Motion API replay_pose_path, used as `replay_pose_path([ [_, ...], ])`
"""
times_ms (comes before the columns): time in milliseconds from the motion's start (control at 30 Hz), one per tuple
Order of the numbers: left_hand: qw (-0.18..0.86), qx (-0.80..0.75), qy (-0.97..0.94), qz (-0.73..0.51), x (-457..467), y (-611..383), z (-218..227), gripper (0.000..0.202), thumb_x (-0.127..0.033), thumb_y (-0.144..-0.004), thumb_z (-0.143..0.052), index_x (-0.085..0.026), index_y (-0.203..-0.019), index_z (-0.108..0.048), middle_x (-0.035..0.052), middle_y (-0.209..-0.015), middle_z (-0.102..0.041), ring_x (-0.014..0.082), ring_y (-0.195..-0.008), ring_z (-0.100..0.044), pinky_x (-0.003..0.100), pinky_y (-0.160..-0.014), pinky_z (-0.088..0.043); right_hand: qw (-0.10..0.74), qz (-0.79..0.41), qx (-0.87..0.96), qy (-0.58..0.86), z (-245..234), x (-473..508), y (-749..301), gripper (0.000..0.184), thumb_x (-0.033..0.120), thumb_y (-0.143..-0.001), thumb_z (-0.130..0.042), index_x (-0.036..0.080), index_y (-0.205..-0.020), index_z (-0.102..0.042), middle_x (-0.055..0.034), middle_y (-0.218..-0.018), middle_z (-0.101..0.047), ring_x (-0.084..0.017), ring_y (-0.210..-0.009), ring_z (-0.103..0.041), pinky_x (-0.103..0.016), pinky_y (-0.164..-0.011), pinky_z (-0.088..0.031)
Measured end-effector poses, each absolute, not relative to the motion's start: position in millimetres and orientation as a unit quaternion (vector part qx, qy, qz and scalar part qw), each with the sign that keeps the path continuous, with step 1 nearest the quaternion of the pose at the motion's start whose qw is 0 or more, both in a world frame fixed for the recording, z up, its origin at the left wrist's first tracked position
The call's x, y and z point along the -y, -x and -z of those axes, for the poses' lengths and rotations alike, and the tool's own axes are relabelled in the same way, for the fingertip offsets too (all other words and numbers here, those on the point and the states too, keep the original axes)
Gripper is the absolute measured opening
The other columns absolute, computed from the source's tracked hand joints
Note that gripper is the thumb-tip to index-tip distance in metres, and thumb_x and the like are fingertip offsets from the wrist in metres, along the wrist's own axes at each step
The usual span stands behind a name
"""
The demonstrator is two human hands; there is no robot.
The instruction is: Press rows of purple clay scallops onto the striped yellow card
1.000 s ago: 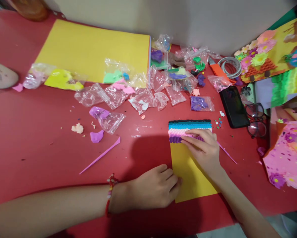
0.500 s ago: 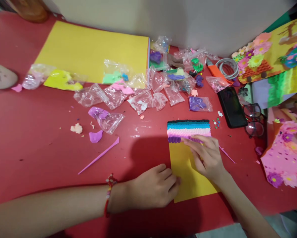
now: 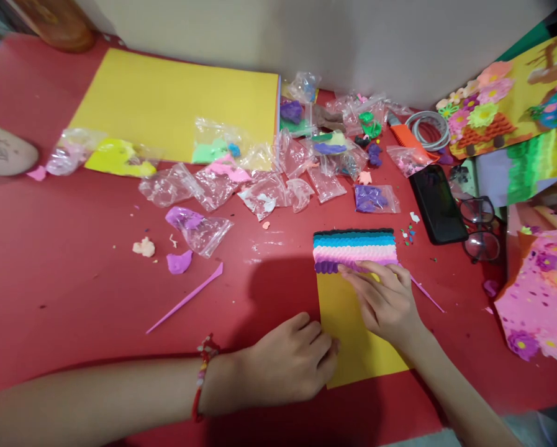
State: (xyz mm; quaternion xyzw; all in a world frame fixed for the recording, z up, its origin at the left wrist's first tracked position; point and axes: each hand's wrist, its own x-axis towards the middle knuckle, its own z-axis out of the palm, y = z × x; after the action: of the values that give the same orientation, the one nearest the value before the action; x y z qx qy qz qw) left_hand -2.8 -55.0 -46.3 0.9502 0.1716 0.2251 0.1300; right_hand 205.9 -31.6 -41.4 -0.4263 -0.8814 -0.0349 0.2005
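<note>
A small yellow card lies on the red table. Rows of clay scales in black, blue, white, pink and purple cover its top. My right hand rests on the card, its fingers stretched flat and pressing on the purple row. My left hand lies curled at the card's lower left corner, fingertips on its edge. A red bead bracelet is on my left wrist.
Several clear bags with coloured clay lie behind the card. A pink clay tool lies to the left, a large yellow sheet at the back. A black phone, glasses and finished clay pictures are on the right. Another person's arm shows far left.
My right hand has slid down from the pink rows to the purple row. The left hand has stayed at the card's corner. The view has shifted slightly.
</note>
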Motion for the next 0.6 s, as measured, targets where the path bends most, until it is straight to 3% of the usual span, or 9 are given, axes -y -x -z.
replay_pose_path([
  [233, 0.12, -0.173, -0.954, -0.215, 57.4, 2.8, 48.5, 0.016, -0.01, -0.084, -0.045, -0.009, -0.091, -0.059, 0.0017, -0.064, -0.057, 0.0152, -0.054, -0.051, 0.03, -0.05, -0.035, 0.222, -0.002, 0.867, 0.447, 38.1, 33.2, -204.2, 0.047, 0.004, -0.076, -0.047, 0.021, -0.12, -0.053, -0.0006, -0.089, -0.073, -0.019, -0.092, -0.059, -0.036, -0.081, -0.033],
  [600, 0.105, -0.172, -0.955, -0.218, 56.6, 1.7, 48.3, 0.014, -0.01, -0.085, -0.046, -0.01, -0.092, -0.058, 0.0012, -0.063, -0.056, 0.0145, -0.054, -0.05, 0.03, -0.05, -0.033, 0.252, -0.008, 0.852, 0.458, 35.1, 36.0, -203.7, 0.05, 0.003, -0.078, -0.045, 0.024, -0.123, -0.052, -0.0003, -0.094, -0.072, -0.019, -0.101, -0.058, -0.036, -0.084, -0.032],
])
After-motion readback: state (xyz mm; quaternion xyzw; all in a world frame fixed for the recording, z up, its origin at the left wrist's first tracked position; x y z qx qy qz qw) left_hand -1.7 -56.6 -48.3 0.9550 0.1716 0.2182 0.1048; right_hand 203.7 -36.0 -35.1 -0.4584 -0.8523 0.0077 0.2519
